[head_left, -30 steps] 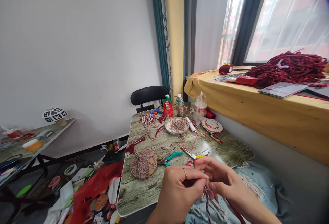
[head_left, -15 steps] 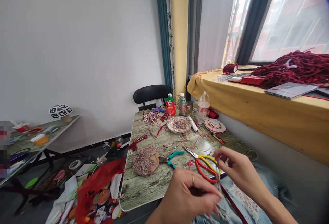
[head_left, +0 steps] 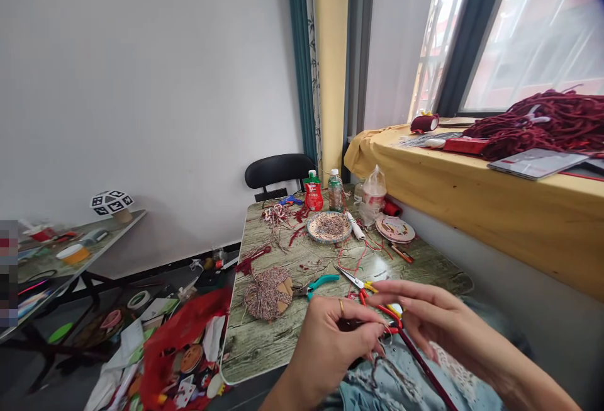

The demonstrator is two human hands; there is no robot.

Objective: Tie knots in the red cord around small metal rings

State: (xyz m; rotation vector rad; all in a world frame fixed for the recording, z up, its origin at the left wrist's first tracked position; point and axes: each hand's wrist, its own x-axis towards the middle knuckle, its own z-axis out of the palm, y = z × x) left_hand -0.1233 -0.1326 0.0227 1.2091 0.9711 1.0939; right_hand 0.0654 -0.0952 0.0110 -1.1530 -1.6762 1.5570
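Observation:
Thumb and fingers of my left hand (head_left: 337,338) are pinched together on a thin twisted cord (head_left: 394,370), whose strands hang over light blue fabric (head_left: 410,354). My right hand (head_left: 436,316) is just to the right, its fingers stretched out and apart, reaching close to the left fingertips; no held thing shows in it. Behind the hands lie scissors with red and yellow handles (head_left: 363,294), partly covered by the right fingers. Pliers with teal handles (head_left: 323,284) rest left of them, beside a card wound with mottled yarn (head_left: 268,294).
On the wood-grain table (head_left: 264,354) stand a round woven tray (head_left: 309,235) of cord scraps, a red pouch (head_left: 313,194), a bottle (head_left: 335,192) and a bagged cup (head_left: 374,194). A yellow-draped ledge (head_left: 425,178) bears dark red cords (head_left: 542,121). A red bag (head_left: 165,348) lies on the floor.
My right hand has moved left and its fingers have straightened over the scissors' handles. My left hand has shifted slightly up and left, still pinching the cord.

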